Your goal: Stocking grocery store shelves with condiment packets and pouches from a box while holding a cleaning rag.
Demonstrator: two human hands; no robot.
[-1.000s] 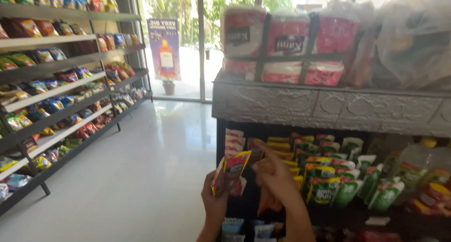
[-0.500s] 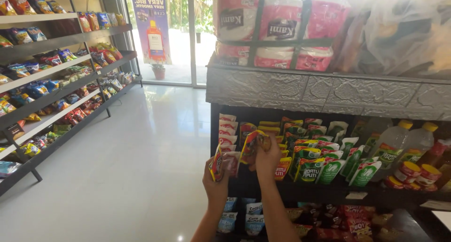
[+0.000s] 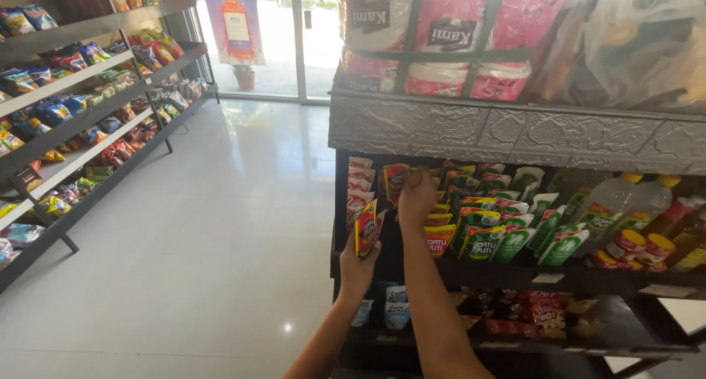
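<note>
I see a small red and yellow sachet (image 3: 365, 228) pinched upright in my left hand (image 3: 360, 265), fingers closed around its lower half, held just in front of the left end of a dark shop shelf (image 3: 559, 280). My right hand (image 3: 416, 196) reaches higher and further in, fingers curled shut on the top edge of a second red and orange packet (image 3: 395, 180) that sits in the back row of the shelf, just beside a stack of similar red and white sachets (image 3: 359, 184). To the right of that hand stand rows of green and white pouches (image 3: 515, 235), then clear bottles with yellow caps (image 3: 625, 202) and small jars with red lids (image 3: 636, 248). Below, a lower shelf holds blue and white packs (image 3: 396, 305) and dark red packets (image 3: 529, 313). Above the shelf runs a grey embossed ledge (image 3: 515, 129) carrying bundled pink rolls of tissue (image 3: 448, 33) and cloudy plastic bags (image 3: 632, 40). To my left, across a glossy white tiled floor (image 3: 206, 246), long wall shelves of snack bags (image 3: 88, 107) lead towards a glass door (image 3: 309, 33).
</note>
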